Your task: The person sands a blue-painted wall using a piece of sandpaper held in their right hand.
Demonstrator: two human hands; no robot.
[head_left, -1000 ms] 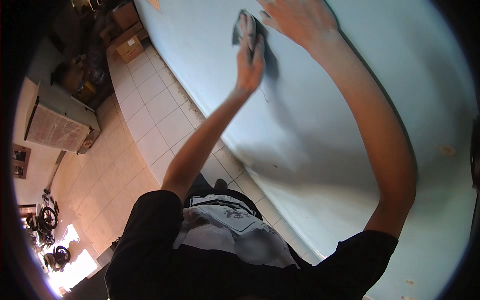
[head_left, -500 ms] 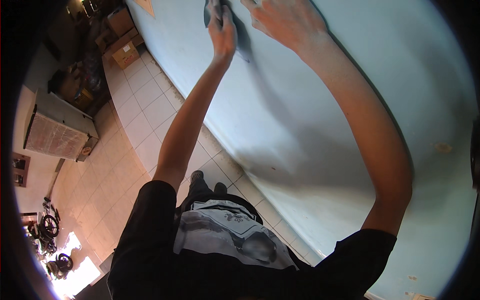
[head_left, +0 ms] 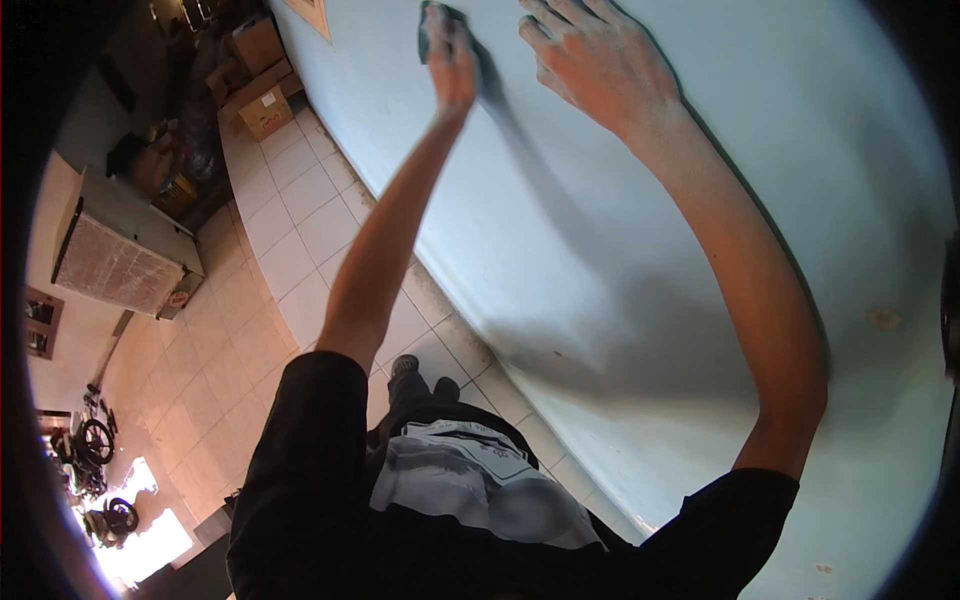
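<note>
My left hand (head_left: pixel 453 72) is up at the top of the view, fingers laid over a dark grey piece of sandpaper (head_left: pixel 424 46). It presses this flat against the pale blue wall (head_left: pixel 600 260). To its right, my right hand (head_left: pixel 606 68) rests on the same wall with fingers spread and nothing under them that I can see. Both hands look whitish, as if dusty. The tips of my right fingers come close to the top edge.
Cardboard boxes (head_left: pixel 266 112) are stacked at the far left, near the wall's end. A plastic-wrapped cabinet (head_left: pixel 125 265) stands on the tiled floor (head_left: pixel 290 210) to the left. Motorbikes (head_left: pixel 97 445) show at the lower left. My shoes (head_left: pixel 405 366) are beside the wall's base.
My left hand and the sandpaper sit slightly lower in view. My right hand has shifted right and down, with more of its spread fingers showing. The whole view has tilted a little.
</note>
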